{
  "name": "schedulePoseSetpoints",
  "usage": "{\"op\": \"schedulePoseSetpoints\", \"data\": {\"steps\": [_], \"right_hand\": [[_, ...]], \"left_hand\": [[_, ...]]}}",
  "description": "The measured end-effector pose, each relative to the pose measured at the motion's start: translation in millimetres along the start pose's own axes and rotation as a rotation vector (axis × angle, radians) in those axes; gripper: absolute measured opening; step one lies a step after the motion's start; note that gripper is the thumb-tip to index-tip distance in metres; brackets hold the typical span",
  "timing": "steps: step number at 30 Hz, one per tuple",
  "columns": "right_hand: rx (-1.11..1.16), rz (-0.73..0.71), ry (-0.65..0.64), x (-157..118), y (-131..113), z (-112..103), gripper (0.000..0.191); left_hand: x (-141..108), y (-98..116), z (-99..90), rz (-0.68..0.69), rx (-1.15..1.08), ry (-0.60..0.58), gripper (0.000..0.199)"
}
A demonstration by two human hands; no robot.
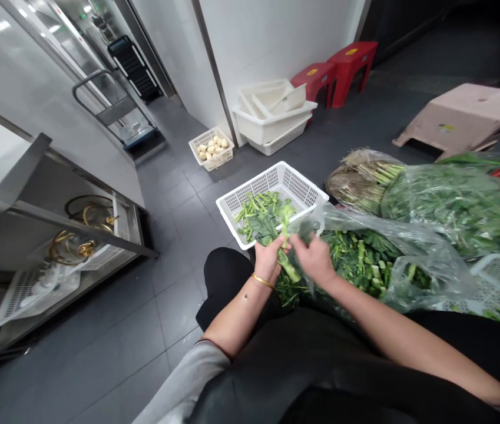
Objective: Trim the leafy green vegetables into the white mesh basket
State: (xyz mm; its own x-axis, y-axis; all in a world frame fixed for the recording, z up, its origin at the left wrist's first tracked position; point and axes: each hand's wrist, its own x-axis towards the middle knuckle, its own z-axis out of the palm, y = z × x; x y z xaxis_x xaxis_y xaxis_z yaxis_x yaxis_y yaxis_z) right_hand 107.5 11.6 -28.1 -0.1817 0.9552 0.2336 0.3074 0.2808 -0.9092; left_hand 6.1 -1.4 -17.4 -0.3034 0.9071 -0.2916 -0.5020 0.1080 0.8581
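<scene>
A leafy green stalk point(285, 221) stands nearly upright in my left hand point(270, 259), whose fingers are wrapped round it; a gold bangle circles that wrist. Just right of the stalk is my right hand point(314, 256), slightly blurred, with its fingers bent together at the leaves; what they pinch is too small to tell. Beyond both hands, a white perforated basket point(305, 185) holds cut green stems and leaves point(258, 215) on its left side. To the right, more leafy greens point(364, 259) lie in an open clear plastic bag point(435, 244).
Bagged greens point(448, 200) and rooted bundles point(356, 179) lie to the right. A small basket of pale round vegetables point(212, 148), stacked white bins point(271, 121), red stools point(351, 62) and a pink stool point(470, 118) stand farther off. A metal shelf point(86, 221) is at left.
</scene>
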Motion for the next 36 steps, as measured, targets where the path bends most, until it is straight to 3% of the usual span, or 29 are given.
{"op": "schedulePoseSetpoints", "data": {"steps": [2,4,7,9,11,13,16,18,20,22,24,27,30,32,33,34,36], "right_hand": [[-0.147,-0.262,-0.134,-9,3,-2,0.015],[-0.215,-0.366,-0.205,-15,12,-7,0.015],[-0.308,-0.100,-0.276,-18,32,-15,0.018],[-0.370,0.072,-0.431,-14,41,-18,0.026],[-0.359,0.128,-0.562,-2,42,-19,0.039],[-0.247,0.161,-0.554,17,33,-21,0.037],[-0.183,0.181,-0.383,41,9,-21,0.031],[-0.332,0.017,-0.218,38,-5,-17,0.028],[-0.481,-0.293,-0.153,19,-13,-10,0.025],[-0.515,-0.600,-0.241,-8,-12,-5,0.026],[-0.510,-0.689,-0.352,-27,0,-5,0.029],[-0.670,-0.381,-0.466,-33,29,-14,0.028],[-0.719,-0.133,-0.738,-25,52,-24,0.016],[-0.519,-0.049,-0.856,-20,55,-28,0.038],[-0.364,0.017,-0.841,-17,53,-30,0.054],[-0.192,0.101,-0.786,-13,49,-31,0.064],[0.115,0.258,-0.602,1,36,-34,0.061]], "left_hand": [[6,0,-5.0,0.022,0.056,0.075,0.036],[13,3,-14.6,0.081,0.098,0.115,0.035],[16,11,-32.0,0.236,0.150,0.156,0.037],[12,16,-40.8,0.319,0.265,0.157,0.038],[3,19,-44.7,0.389,0.403,0.145,0.036],[-7,19,-43.4,0.434,0.506,0.107,0.033],[-15,12,-35.5,0.424,0.523,0.048,0.033],[-16,4,-30.1,0.337,0.415,0.049,0.033],[-10,-1,-26.4,0.201,0.270,0.074,0.030],[4,1,-24.1,0.061,0.176,0.079,0.027],[29,13,-21.6,-0.005,0.135,0.074,0.026],[80,46,-16.2,-0.034,0.150,0.078,0.026],[115,79,-13.4,-0.137,0.207,0.076,0.030],[113,87,-16.5,-0.194,0.192,-0.011,0.028],[105,85,-19.3,-0.232,0.163,-0.097,0.027],[93,80,-22.4,-0.285,0.131,-0.200,0.027],[66,63,-26.5,-0.414,0.081,-0.402,0.029]]}}
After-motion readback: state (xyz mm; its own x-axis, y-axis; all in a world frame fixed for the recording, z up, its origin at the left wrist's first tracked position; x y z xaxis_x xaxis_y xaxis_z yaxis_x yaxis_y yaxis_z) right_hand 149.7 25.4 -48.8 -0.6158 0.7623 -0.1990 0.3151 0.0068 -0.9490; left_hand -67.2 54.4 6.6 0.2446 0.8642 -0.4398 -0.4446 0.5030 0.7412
